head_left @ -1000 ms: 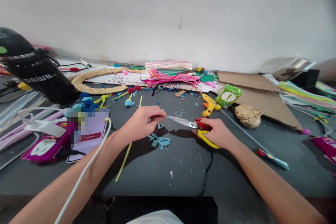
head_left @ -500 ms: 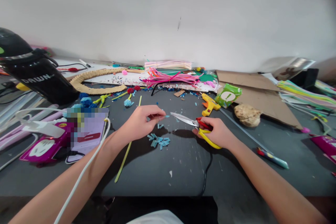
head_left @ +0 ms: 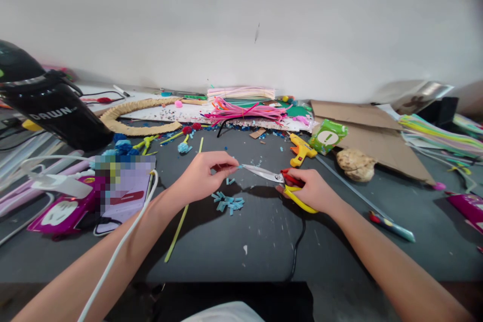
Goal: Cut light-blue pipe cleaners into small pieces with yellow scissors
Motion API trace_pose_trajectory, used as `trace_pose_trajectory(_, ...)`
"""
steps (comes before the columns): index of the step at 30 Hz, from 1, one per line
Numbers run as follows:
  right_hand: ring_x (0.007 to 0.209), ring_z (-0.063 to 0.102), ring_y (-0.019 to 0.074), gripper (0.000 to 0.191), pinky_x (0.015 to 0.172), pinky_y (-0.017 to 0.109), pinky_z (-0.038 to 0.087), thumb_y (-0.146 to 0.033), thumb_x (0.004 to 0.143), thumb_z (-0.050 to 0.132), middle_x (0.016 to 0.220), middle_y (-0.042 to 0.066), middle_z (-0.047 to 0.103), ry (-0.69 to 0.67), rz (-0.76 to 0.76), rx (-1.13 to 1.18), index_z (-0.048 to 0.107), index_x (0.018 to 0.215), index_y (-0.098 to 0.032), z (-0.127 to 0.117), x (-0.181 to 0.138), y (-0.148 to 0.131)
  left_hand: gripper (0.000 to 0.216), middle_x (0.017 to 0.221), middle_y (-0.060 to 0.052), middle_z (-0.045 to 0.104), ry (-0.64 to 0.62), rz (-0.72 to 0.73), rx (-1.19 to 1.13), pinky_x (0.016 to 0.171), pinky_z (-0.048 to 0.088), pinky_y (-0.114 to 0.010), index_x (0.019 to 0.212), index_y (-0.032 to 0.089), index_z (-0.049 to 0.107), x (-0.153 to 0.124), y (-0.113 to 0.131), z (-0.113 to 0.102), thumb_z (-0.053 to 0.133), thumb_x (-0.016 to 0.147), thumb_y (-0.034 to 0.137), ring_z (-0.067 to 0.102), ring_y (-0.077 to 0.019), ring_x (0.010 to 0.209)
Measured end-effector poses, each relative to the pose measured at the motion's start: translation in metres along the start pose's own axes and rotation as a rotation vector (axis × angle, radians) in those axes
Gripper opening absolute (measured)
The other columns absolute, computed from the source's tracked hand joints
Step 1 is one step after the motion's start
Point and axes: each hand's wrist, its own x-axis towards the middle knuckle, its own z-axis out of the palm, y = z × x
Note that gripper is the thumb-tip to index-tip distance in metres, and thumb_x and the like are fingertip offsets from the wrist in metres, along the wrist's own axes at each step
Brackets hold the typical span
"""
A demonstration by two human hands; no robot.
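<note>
Fingers [head_left: 226, 166] pinched, scissors [head_left: 264, 173] tip moved closer

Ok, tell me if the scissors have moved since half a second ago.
Yes, slightly: the scissors have edged left, away from the yellow glue gun, tip reaching the left hand.

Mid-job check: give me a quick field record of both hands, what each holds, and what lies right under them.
left hand: pinches a short blue strip at the fingertips
right hand: holds scissors by the red and yellow handles
blades: point left, tips at the blue strip
below: pile of blue cut bits on the dark table
nearby: yellow glue gun lying beyond the scissors
</note>
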Motion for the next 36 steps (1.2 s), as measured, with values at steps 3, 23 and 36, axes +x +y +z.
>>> trace_pose_trajectory(3, 0.059, 0.032, 0.0107, 0.034, 0.054, 0.025, 0.028, -0.042, 0.077, 0.066, 0.062, -0.005, 0.039, 0.004, -0.009, -0.013, 0.043, 0.065, -0.021, -0.0008, -0.0001, -0.0007, 0.014, 0.081, -0.004, 0.067, 0.0, -0.007, 0.008, 0.064, 0.043, -0.022, 0.089, 0.015, 0.07, 0.0004, 0.0003, -0.0004, 0.058, 0.089, 0.024, 0.058, -0.0124, 0.072)
trace_pose_trajectory(23, 0.058, 0.032, 0.0097, 0.038, 0.052, 0.024, 0.027, -0.043, 0.075, 0.067, 0.061, -0.006, 0.041, 0.017, 0.025, 0.041, 0.039, 0.065, -0.021, 0.0022, -0.0003, 0.0016, 0.021, 0.069, -0.002, 0.063, -0.132, -0.294, -0.441, 0.059, 0.044, -0.021, 0.081, 0.012, 0.068, 0.0038, 0.0032, -0.0049, 0.067, 0.083, 0.034, 0.053, -0.0096, 0.06)
trace_pose_trajectory(36, 0.056, 0.034, 0.0099, 0.037, 0.051, 0.024, 0.028, -0.045, 0.075, 0.066, 0.061, -0.005, 0.043, 0.02, 0.019, 0.048, 0.04, 0.065, -0.021, 0.0022, -0.0008, 0.0015, 0.017, 0.07, -0.003, 0.062, -0.171, -0.391, -0.633, 0.058, 0.044, -0.021, 0.081, 0.014, 0.069, 0.0027, -0.0029, -0.0008, 0.07, 0.08, 0.031, 0.053, -0.0094, 0.061)
